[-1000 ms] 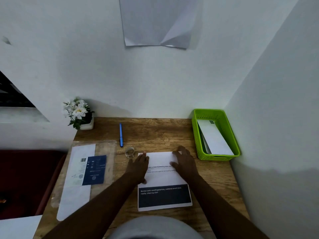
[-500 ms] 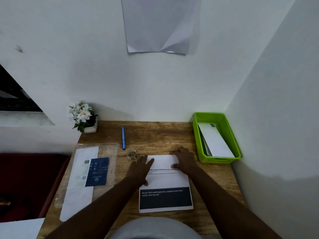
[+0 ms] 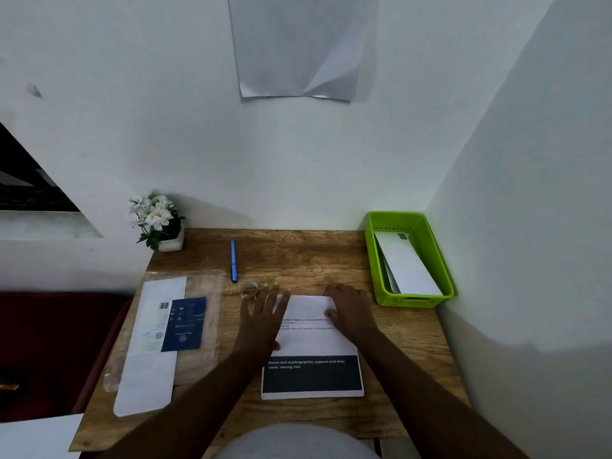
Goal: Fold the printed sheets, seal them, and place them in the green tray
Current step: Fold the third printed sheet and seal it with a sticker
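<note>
— Flat and spread, that was how you kept your left hand (image 3: 261,321): fingers straight, pressing the left edge of the printed sheets (image 3: 313,342), gripping nothing.

— And the right one?

— Your right hand (image 3: 351,314) lay on the far right corner of the stack, fingers bent over the top edge. Whether you had pinched a sheet there or were only pressing, I could not tell from that angle.

— Where did the stack sit?

— Straight in front of you on the wooden desk (image 3: 298,256), dark printed band nearest your body, white part under both palms. My guess is you pinned both sides so the paper would not skate while you lifted the far edge for the fold.

— And the tape?

— You had the small tape roll (image 3: 249,289) just beside your left fingertips, apart from the paper, likely parked there for sealing. A blue pen (image 3: 233,260) lay farther back.

— The tray?

— You had the green tray (image 3: 374,260) at the right, near your right hand, with folded white paper (image 3: 409,270) already leaning inside. So this stack was not yet folded, sealed or placed.
</note>
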